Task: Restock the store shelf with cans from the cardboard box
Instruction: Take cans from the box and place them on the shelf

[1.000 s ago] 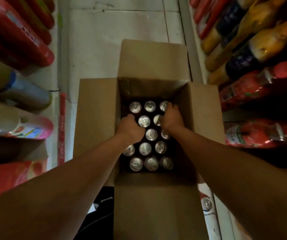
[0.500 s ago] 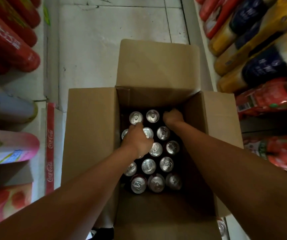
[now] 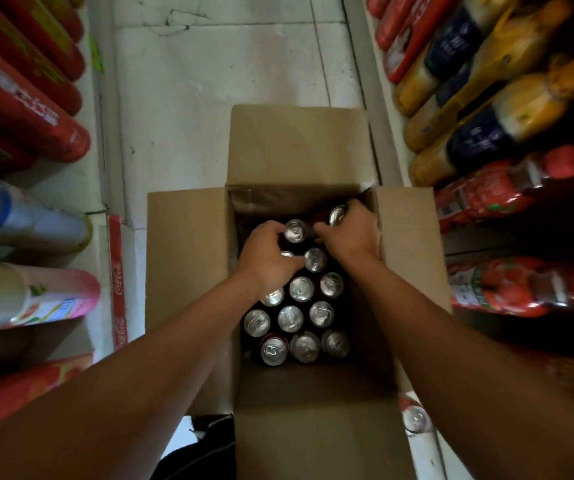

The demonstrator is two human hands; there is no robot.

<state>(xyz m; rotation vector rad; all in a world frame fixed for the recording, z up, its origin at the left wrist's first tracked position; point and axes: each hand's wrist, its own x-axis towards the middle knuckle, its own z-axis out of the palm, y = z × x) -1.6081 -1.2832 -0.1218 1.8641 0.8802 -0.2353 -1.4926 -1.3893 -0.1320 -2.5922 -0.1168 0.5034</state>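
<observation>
An open cardboard box [image 3: 188, 258] stands on the floor below me, its four flaps folded out. Inside stand several dark red cans with silver tops [image 3: 301, 289]. My left hand [image 3: 266, 254] is down in the box, fingers curled round a can [image 3: 295, 231] in the far row. My right hand [image 3: 351, 233] reaches into the far right corner and grips another can [image 3: 337, 213], which sits a little higher than the rest. Both hands hide parts of the far cans.
White tiled floor [image 3: 216, 88] runs ahead between two shelves. Red and pale bottles [image 3: 18, 109] fill the left shelf; orange, blue-labelled and red bottles [image 3: 486, 133] fill the right. One loose can [image 3: 416, 419] stands beside the box at the lower right.
Both hands have moved to the far row of cans and closed round them. The right-hand can has risen slightly above its neighbours. The view has shifted lower.
</observation>
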